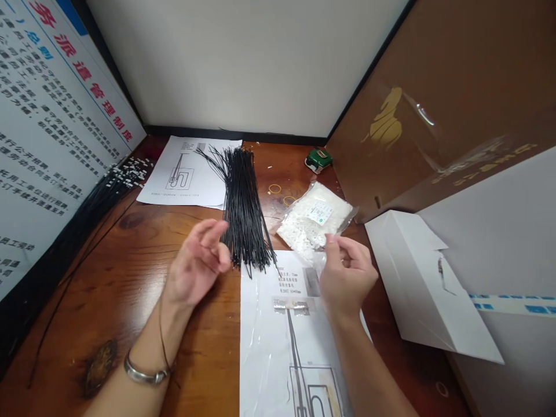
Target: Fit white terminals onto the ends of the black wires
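Pale glare streaks the glossy brown wooden counter left of the left hand; wide-angle stretch slants the shiny brown panel beyond the right hand.

Glossy red-brown wooden table under and around both hands, grain showing, a dark knot to the near side of the left hand, and soft pale sheen on the varnish left of it. Beyond both hands, a plain off-white wall with black trim where it meets the tabletop; out to the left hand's left, a white board printed with red, blue and black characters. Beyond and right of the right hand, a shiny brown panel bearing a gold figure and a bright glare streak.
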A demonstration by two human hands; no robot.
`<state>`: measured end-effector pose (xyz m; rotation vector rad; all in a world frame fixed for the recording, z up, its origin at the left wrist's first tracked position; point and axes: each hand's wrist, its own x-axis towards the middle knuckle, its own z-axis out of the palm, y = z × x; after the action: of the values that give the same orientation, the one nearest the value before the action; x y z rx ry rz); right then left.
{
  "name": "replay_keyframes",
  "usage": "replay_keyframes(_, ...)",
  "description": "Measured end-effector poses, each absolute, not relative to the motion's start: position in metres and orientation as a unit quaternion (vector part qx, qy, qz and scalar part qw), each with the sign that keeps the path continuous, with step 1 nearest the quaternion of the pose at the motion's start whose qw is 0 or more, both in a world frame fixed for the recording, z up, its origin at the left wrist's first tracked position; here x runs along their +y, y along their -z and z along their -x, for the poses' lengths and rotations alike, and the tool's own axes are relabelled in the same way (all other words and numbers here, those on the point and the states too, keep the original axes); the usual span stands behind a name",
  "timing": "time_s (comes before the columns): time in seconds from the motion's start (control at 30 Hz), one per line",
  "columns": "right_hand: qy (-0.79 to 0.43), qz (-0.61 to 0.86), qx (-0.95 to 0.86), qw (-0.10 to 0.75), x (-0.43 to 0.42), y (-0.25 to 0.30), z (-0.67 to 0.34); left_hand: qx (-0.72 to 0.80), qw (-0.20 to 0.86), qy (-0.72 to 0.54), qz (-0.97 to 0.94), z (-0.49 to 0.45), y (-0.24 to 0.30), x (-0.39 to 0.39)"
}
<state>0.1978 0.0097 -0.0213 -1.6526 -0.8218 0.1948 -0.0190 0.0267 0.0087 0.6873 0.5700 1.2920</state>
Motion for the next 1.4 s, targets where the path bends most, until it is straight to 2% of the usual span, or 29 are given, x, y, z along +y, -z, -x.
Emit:
replay_keyframes(0.13, -0.047, 0.768, -0.422, 0.479, 0.009, 0.025, -0.2, 0.309, 0.568, -0.73, -0.223, 0.069, -0.027, 0.037)
replay_keyframes(0.2, -0.051, 0.78, -0.434, 0.448, 0.009, 0.027, -0.199, 0.355, 0.506, -0.757, -0.213, 0.09, -0.033, 0.038)
replay_keyframes(0.43, -0.063, 0.788, -0.458, 0.407, 0.011, 0.031, -0.2, 0.408, 0.515, -0.708, -0.261, 0.072, -0.023, 0.045)
replay_keyframes(0.5, -0.064, 0.787, -0.454, 0.412, 0.011, 0.03, -0.201, 0.453, 0.503, -0.654, -0.338, 0.05, -0.016, 0.044)
replay_keyframes(0.6, -0.062, 0.781, -0.445, 0.434, 0.012, 0.029, -0.203, 0.539, 0.39, -0.526, -0.53, 0.026, -0.007, 0.036)
replay_keyframes(0.77, -0.059, 0.791, -0.441, 0.42, 0.013, 0.031, -0.205, 0.446, 0.273, -0.353, -0.776, 0.017, -0.007, 0.024)
replay_keyframes(0.93, -0.052, 0.809, -0.452, 0.373, 0.014, 0.035, -0.205, 0.431, 0.241, -0.273, -0.826, 0.012, -0.009, 0.021)
replay_keyframes(1.4, -0.068, 0.784, -0.428, 0.444, 0.014, 0.026, -0.202, 0.409, 0.246, -0.204, -0.855, 0.01, -0.012, 0.018)
